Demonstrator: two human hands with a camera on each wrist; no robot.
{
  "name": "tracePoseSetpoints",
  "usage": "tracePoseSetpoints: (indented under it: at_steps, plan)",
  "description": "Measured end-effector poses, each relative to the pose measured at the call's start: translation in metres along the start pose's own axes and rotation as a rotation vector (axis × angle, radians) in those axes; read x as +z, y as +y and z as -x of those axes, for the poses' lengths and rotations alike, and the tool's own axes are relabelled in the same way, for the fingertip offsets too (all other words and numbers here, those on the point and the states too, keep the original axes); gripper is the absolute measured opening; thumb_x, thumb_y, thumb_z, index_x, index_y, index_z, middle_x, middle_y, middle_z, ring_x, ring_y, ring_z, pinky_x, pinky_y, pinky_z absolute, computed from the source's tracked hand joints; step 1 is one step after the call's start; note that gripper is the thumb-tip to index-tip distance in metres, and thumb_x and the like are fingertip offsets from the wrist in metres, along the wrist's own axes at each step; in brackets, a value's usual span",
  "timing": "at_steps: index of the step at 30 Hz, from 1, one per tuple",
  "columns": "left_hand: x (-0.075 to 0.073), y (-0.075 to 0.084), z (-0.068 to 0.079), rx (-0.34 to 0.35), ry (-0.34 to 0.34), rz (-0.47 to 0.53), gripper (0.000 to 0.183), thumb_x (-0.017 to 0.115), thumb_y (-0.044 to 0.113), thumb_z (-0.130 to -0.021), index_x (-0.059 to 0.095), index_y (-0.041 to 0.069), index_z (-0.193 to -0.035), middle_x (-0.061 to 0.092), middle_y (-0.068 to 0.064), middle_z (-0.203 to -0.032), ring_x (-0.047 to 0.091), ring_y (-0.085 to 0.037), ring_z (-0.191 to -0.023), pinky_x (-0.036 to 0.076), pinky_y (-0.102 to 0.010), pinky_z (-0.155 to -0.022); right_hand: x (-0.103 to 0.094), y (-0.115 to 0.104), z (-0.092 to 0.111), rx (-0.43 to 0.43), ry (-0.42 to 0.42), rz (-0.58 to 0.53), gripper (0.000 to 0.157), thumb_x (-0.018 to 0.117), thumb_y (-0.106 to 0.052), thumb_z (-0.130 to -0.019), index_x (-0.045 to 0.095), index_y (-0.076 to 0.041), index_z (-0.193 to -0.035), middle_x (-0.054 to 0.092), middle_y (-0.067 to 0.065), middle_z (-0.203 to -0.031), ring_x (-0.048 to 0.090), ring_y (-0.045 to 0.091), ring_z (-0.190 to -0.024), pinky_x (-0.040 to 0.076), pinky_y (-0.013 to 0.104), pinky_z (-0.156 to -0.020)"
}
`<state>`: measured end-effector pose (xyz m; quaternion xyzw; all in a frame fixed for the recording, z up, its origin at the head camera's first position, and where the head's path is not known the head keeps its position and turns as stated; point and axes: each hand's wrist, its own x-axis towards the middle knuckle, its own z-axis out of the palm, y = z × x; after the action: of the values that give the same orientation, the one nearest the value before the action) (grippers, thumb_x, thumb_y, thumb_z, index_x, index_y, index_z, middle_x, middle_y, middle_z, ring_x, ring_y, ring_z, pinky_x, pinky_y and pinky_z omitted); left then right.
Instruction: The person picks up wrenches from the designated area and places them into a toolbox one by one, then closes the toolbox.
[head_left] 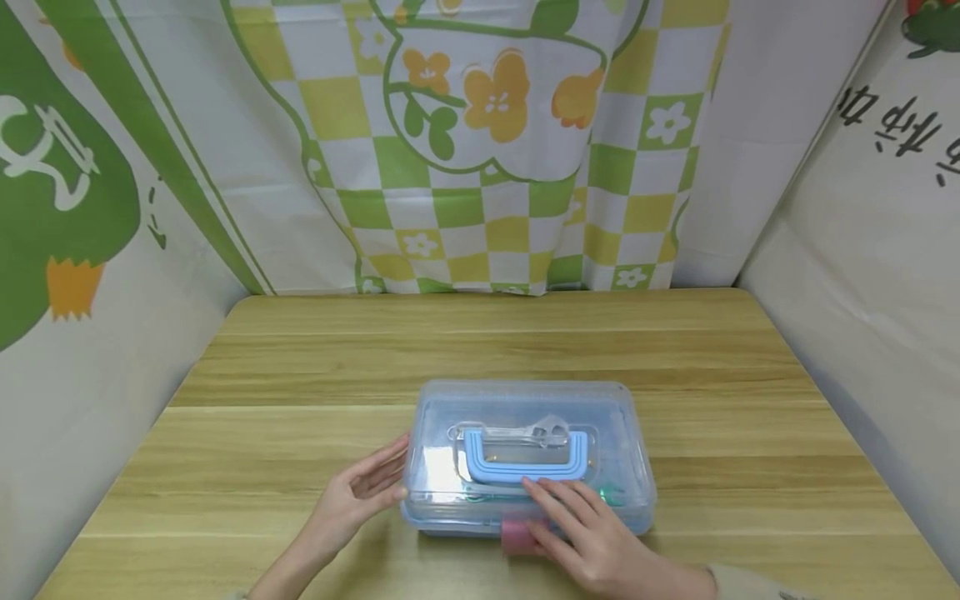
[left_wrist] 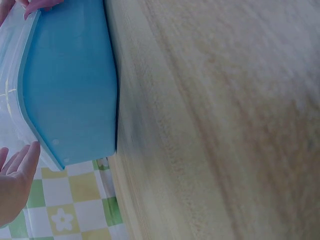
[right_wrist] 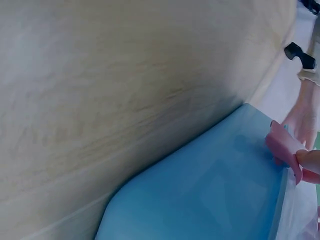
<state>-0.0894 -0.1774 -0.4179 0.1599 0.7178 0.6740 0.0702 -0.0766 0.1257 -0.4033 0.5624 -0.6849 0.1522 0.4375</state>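
Note:
A clear-lidded plastic box with a pale blue base sits at the table's near middle, its lid lying on the base. A blue handle lies flat on the lid. At the front, a pink latch sticks outward. My right hand has its thumb against this latch while its other fingers rest on the lid by the handle; the right wrist view shows the thumb at the tilted latch. Fingers extended, my left hand touches the box's left side.
Through the lid show a clear plastic piece and something green, both hard to make out. The wood-grain table reaches back to a checkered curtain. Pale printed cloths hang at the left and right.

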Motion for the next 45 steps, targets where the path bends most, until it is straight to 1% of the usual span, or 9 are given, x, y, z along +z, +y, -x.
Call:
tracePoseSetpoints:
  at_steps: [3, 8, 11, 21, 24, 27, 32, 39, 45]
  plan:
    - [0.000, 0.000, 0.000, 0.002, 0.000, 0.001, 0.054, 0.060, -0.002, -0.079, 0.036, -0.011, -0.128, 0.042, -0.003, -0.132, 0.049, -0.003, -0.110, 0.040, -0.022, -0.089, 0.002, -0.002, 0.002, 0.013, -0.018, 0.002, 0.024, 0.047, -0.010, -0.091, 0.066, -0.001, -0.082, 0.055, 0.032, -0.106, 0.055, 0.036, -0.092, 0.044, 0.040, -0.074]
    - [0.000, 0.000, -0.001, -0.002, -0.004, -0.006, 0.055, 0.060, -0.002, -0.079, 0.036, -0.011, -0.128, 0.035, -0.020, -0.133, 0.048, -0.003, -0.110, 0.040, -0.021, -0.090, 0.003, -0.002, 0.003, 0.020, -0.018, 0.018, 0.024, 0.047, -0.011, -0.091, 0.067, -0.002, -0.080, 0.055, 0.031, -0.106, 0.055, 0.036, -0.092, 0.044, 0.040, -0.074]
    - [0.000, 0.001, -0.001, -0.006, -0.007, -0.008, 0.055, 0.060, -0.002, -0.080, 0.035, -0.011, -0.128, 0.032, -0.025, -0.133, 0.048, -0.002, -0.110, 0.040, -0.021, -0.090, 0.005, -0.003, 0.002, 0.027, -0.008, 0.033, 0.025, 0.048, -0.012, -0.091, 0.067, -0.004, -0.078, 0.056, 0.030, -0.105, 0.056, 0.036, -0.091, 0.045, 0.039, -0.072]
    - [0.000, 0.001, 0.000, -0.020, -0.017, -0.005, 0.055, 0.059, -0.001, -0.080, 0.035, -0.010, -0.128, 0.031, -0.025, -0.134, 0.048, -0.002, -0.111, 0.039, -0.020, -0.090, 0.011, -0.004, 0.004, 0.005, -0.001, 0.142, 0.030, 0.040, -0.019, -0.095, 0.057, -0.010, -0.072, 0.057, 0.028, -0.102, 0.055, 0.038, -0.089, 0.043, 0.039, -0.069]
    - [0.000, 0.000, 0.000, -0.013, -0.018, -0.002, 0.054, 0.059, -0.001, -0.080, 0.035, -0.011, -0.128, 0.030, -0.026, -0.134, 0.048, -0.002, -0.111, 0.040, -0.020, -0.090, 0.013, -0.004, 0.004, -0.013, 0.012, 0.173, 0.030, 0.039, -0.016, -0.094, 0.055, -0.010, -0.070, 0.057, 0.028, -0.100, 0.055, 0.038, -0.088, 0.043, 0.039, -0.069]
    - [-0.001, 0.000, 0.000, -0.006, -0.018, -0.004, 0.054, 0.059, -0.002, -0.080, 0.035, -0.011, -0.128, 0.031, -0.026, -0.134, 0.048, -0.003, -0.111, 0.040, -0.021, -0.090, 0.014, -0.004, 0.004, -0.024, 0.015, 0.193, 0.028, 0.039, -0.008, -0.092, 0.055, -0.010, -0.069, 0.058, 0.028, -0.099, 0.056, 0.038, -0.087, 0.043, 0.039, -0.068]
    - [-0.001, 0.001, 0.000, -0.002, -0.017, -0.007, 0.054, 0.059, -0.002, -0.080, 0.035, -0.011, -0.128, 0.031, -0.026, -0.133, 0.048, -0.002, -0.110, 0.040, -0.021, -0.090, 0.015, -0.005, 0.003, -0.024, 0.016, 0.202, 0.028, 0.038, -0.001, -0.089, 0.055, -0.010, -0.068, 0.059, 0.027, -0.097, 0.056, 0.037, -0.086, 0.044, 0.039, -0.067]
    - [-0.002, 0.002, 0.000, 0.002, -0.034, -0.004, 0.054, 0.059, -0.002, -0.080, 0.034, -0.012, -0.128, 0.031, -0.027, -0.133, 0.047, -0.002, -0.111, 0.039, -0.020, -0.090, 0.013, -0.006, 0.001, -0.017, 0.010, 0.213, 0.029, 0.037, 0.000, -0.089, 0.055, -0.010, -0.068, 0.059, 0.026, -0.098, 0.057, 0.037, -0.085, 0.046, 0.038, -0.066]
    - [-0.007, 0.007, -0.002, 0.031, -0.086, -0.056, 0.054, 0.060, -0.001, -0.080, 0.036, -0.011, -0.127, 0.032, -0.028, -0.133, 0.048, -0.002, -0.110, 0.043, -0.023, -0.087, 0.008, -0.008, 0.002, 0.024, -0.072, 0.159, 0.030, 0.035, -0.005, -0.093, 0.058, -0.009, -0.074, 0.057, 0.028, -0.103, 0.056, 0.038, -0.091, 0.047, 0.040, -0.069]
